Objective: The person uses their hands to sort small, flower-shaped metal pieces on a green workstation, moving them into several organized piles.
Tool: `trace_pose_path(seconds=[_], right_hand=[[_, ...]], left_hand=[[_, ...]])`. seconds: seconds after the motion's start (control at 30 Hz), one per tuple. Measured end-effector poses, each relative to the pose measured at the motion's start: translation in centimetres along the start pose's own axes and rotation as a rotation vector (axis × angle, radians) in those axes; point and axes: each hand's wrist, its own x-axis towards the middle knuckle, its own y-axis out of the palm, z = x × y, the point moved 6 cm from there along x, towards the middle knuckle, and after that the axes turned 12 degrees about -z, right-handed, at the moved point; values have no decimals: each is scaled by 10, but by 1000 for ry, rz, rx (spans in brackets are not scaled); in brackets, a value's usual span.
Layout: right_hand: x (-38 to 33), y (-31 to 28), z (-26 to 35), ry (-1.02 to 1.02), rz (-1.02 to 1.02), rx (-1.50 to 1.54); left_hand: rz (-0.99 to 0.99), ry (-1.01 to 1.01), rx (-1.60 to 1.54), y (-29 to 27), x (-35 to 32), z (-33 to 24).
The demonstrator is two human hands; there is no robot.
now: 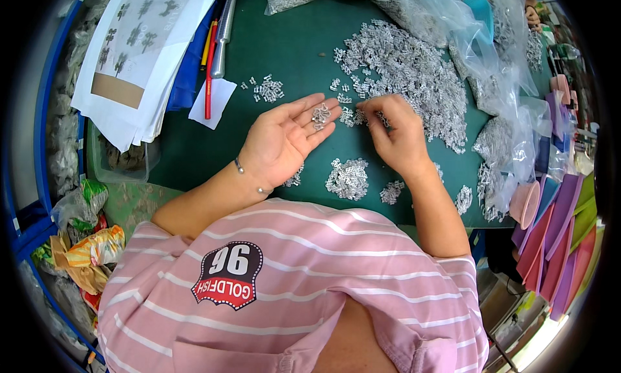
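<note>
My left hand (284, 137) lies palm up over the green table (272, 43), fingers spread, with a few small silvery metal pieces (320, 114) resting on its fingers. My right hand (396, 135) is just to the right, fingers curled down and pinching at small metal pieces at the edge of a big loose heap (414, 72). Smaller sorted heaps lie near me: one (348, 178) below the hands, one (391, 192) beside my right wrist, and a little cluster (268, 88) at the upper left.
Clear plastic bags (498, 63) with more metal pieces lie to the right. White printed sheets (142, 43), a red pen (208, 75) and a metal tool (220, 40) lie at the upper left. Coloured trays (556, 237) stack at the right edge. Crumpled wrappers (87, 244) lie at the lower left.
</note>
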Motion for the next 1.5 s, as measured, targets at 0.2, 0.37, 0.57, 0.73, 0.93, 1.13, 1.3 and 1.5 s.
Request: trace_pose_path(seconds=[0.2,0.37,0.57,0.73,0.93,1.13,1.3,1.5], right_hand=[[12,-6,-10,-2,-186,-142],[16,12,-13,-27,-93,-119],[10,-19,-24,48,-239,-217],[-19,-7,-3,-105,-25,-3],[-16,-11,-13,53,-169,-128],[-14,-1,0,-152,-97,-192],[-17,-4,-7,-7,-105,-133],[-10,4,12,225,-99,265]], left_hand=[[-16,6,5,-2,1,0],[-19,-23,-16,1,0,2],[-25,7,-4,-6,0,-2],[-10,-18,-9,-4,3,2],[-21,-28,-13,-2,1,4],[-28,-9,0,0,-2,2],[-14,-19,29,-1,-1,5],[-10,-47,44,-4,2,10]])
